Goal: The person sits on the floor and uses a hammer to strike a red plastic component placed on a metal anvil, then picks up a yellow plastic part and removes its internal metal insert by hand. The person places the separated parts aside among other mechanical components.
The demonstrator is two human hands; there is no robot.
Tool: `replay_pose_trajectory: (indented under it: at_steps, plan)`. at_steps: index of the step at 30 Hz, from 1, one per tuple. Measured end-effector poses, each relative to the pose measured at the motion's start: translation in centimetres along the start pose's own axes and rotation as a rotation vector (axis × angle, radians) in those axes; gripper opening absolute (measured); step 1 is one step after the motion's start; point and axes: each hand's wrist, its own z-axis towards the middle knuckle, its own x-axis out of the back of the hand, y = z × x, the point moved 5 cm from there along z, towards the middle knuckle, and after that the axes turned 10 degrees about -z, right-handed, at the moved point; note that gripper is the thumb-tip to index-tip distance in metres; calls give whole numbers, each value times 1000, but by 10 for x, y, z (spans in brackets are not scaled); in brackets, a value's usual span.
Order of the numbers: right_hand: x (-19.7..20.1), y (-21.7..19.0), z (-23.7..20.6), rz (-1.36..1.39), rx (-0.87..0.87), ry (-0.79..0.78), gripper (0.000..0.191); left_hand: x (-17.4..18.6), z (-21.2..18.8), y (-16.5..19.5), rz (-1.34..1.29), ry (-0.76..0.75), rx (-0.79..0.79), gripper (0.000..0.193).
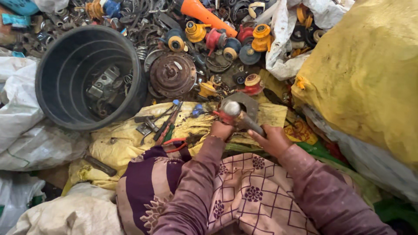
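Right hand point(273, 140) grips the handle of a hammer point(238, 114), fingers clenched around it; the metal head sits raised just above a small red part point(223, 117). Left hand point(221, 129) is closed on that red part, holding it against a grey metal plate point(246, 103) that lies on a crumpled yellow sack point(130, 135). Both arms wear mauve sleeves and rest over a patterned pink-and-purple cloth point(252, 191) in the lap. On the yellow sack, left of the hands, lie loose hand tools — pliers with red grips point(167, 126) among them. Beyond, a dark round plastic bucket point(56, 87) holds a few metal scraps. Beside it sits a rusty round disc point(173, 74), and further back a heap of small yellow, red and blue parts point(226, 39) — mixed with springs and wire. A large yellow sack point(365, 74) fills the right side; white sacks point(21, 117) lie at left.
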Motion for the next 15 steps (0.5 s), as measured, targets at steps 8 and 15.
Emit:
replay_pose_trajectory:
  at_steps: [8,15]
  plan:
    - [0,11,-5,158,-137,-71,60,-7,-1,19,676,51,-538,35]
    - [-19,4,7,50,-252,-267,72,2,-11,4,500,-6,-162,37]
